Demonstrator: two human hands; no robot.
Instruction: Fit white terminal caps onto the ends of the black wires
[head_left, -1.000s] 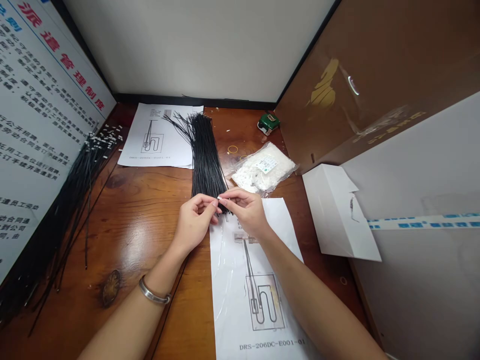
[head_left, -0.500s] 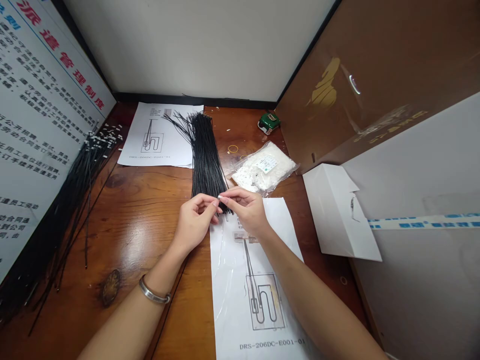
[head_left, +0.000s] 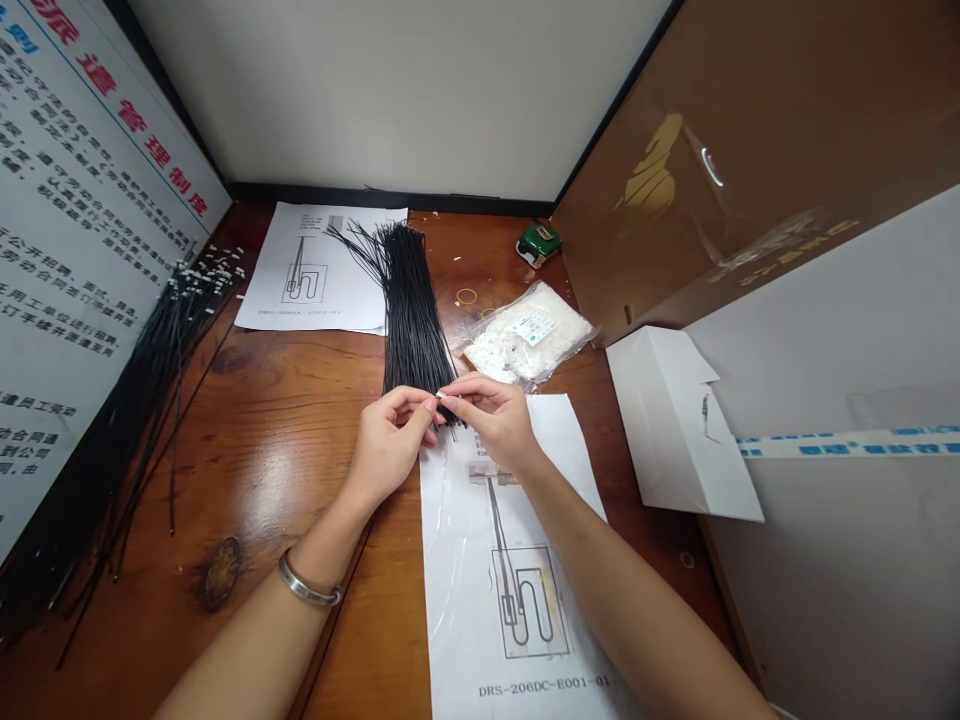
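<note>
Left hand pinches one thin black wire, right hand one tiny white plastic-looking piece, fingertips together, seemingly for fine control, at the near end of a black wire bundle.

Wire-assembly workshop — identified by black wire bundle, bag of white parts and printed drawing on the table.

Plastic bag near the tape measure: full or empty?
Mostly full: white contents fill most of the plastic bag, around its label.
</note>
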